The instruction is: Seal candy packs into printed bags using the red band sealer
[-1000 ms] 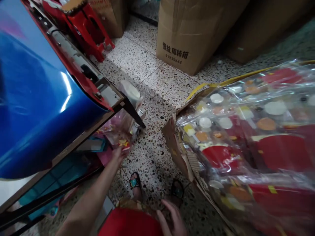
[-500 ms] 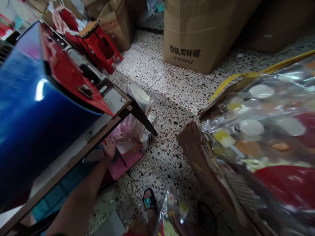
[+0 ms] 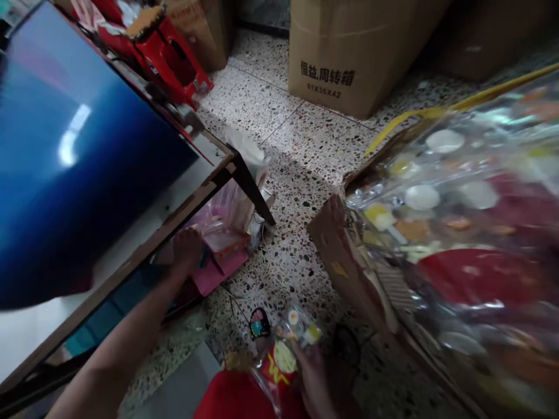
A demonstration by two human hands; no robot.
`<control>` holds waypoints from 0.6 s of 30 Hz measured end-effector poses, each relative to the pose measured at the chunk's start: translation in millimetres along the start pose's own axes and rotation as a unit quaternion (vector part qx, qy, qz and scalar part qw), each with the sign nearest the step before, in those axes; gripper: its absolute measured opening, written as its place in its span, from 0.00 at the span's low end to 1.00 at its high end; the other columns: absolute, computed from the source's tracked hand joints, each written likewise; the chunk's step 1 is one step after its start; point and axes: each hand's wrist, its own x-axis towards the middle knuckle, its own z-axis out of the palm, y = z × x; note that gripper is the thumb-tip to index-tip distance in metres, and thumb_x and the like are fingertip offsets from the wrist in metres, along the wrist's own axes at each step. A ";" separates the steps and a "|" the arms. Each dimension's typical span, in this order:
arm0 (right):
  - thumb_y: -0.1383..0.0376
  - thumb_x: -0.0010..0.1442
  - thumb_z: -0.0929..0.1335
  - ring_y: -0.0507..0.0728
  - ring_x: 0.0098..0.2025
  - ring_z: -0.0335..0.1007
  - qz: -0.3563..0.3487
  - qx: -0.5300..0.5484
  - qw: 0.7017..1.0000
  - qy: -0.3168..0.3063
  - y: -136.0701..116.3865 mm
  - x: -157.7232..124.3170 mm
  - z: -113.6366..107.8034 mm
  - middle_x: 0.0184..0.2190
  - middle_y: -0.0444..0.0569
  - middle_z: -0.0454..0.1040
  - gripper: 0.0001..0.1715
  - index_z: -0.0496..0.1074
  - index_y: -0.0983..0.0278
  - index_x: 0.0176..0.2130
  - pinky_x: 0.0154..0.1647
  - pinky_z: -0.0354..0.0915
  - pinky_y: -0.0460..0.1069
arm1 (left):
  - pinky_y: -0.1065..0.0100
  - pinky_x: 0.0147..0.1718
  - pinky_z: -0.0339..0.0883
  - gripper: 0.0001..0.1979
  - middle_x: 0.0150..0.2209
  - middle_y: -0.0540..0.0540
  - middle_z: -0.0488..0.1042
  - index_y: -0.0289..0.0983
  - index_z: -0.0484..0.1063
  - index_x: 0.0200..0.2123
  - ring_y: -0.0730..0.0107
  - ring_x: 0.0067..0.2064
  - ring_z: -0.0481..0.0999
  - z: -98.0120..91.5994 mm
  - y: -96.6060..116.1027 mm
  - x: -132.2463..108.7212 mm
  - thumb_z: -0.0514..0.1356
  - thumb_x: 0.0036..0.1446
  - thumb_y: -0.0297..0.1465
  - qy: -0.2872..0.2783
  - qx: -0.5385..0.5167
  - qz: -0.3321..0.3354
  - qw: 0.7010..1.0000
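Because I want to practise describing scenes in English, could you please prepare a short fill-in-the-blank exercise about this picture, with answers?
1. The clear packet at the bottom centre is held in the person's ____ hand.
2. The legs of the stool are coloured ____.
3. The strap is coloured ____.
4. The last number printed on the carton is ____.

Missing words: right; red; yellow; 42.

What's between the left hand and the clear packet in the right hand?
In the head view, going from the left hand to the clear packet: part of a pink box, speckled floor, then a sandalled foot.
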 end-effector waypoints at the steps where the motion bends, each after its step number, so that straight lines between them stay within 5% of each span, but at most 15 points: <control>1: 0.52 0.37 0.80 0.66 0.43 0.76 -0.014 -0.012 1.000 -0.006 -9.2 -11.4 4.8 0.41 0.52 0.78 0.47 0.67 0.65 0.52 0.41 0.73 0.55 | 0.48 0.56 0.53 0.16 0.52 0.28 0.70 0.30 0.71 0.46 0.41 0.58 0.64 -9.5 11.8 -34.1 0.48 0.60 0.24 0.006 0.034 0.030 0.999; 6: 0.42 0.48 0.73 0.64 0.46 0.74 -0.028 -0.013 0.994 -0.104 -59.3 -82.9 32.6 0.46 0.54 0.76 0.41 0.69 0.64 0.51 0.43 0.71 0.54 | 0.56 0.41 0.66 0.14 0.41 0.33 0.76 0.35 0.73 0.46 0.52 0.42 0.75 -32.7 95.6 -251.5 0.52 0.60 0.26 -0.076 0.094 0.187 0.975; 9: 0.39 0.41 0.73 0.64 0.46 0.73 -0.017 -0.066 0.985 -0.156 -81.5 -124.5 31.1 0.39 0.52 0.78 0.37 0.74 0.65 0.39 0.47 0.70 0.55 | 0.58 0.39 0.68 0.13 0.44 0.32 0.76 0.36 0.74 0.45 0.54 0.43 0.77 -46.8 148.2 -347.4 0.54 0.58 0.24 -0.073 0.084 0.235 0.966; 13: 0.50 0.37 0.77 0.62 0.45 0.73 0.000 -0.110 0.982 -0.153 -114.1 -172.5 9.4 0.36 0.50 0.78 0.29 0.75 0.65 0.35 0.49 0.70 0.54 | 0.55 0.44 0.68 0.17 0.53 0.30 0.72 0.34 0.71 0.50 0.51 0.50 0.75 -91.3 186.9 -391.0 0.55 0.57 0.23 -0.077 0.041 0.248 0.965; 16: 0.57 0.39 0.77 0.62 0.44 0.74 0.002 -0.082 0.981 -0.174 -147.3 -203.1 -7.9 0.39 0.49 0.78 0.28 0.75 0.66 0.40 0.47 0.71 0.54 | 0.53 0.51 0.66 0.17 0.53 0.35 0.73 0.39 0.71 0.51 0.54 0.53 0.73 -133.1 193.0 -385.6 0.57 0.59 0.28 -0.104 -0.082 0.210 0.969; 18: 0.61 0.39 0.78 0.62 0.44 0.74 -0.003 -0.086 0.974 -0.212 -169.7 -220.6 -18.2 0.42 0.49 0.78 0.31 0.73 0.65 0.44 0.48 0.70 0.53 | 0.50 0.56 0.61 0.23 0.56 0.36 0.71 0.40 0.69 0.55 0.51 0.58 0.68 -155.3 191.5 -375.5 0.62 0.56 0.37 -0.089 -0.200 0.119 0.968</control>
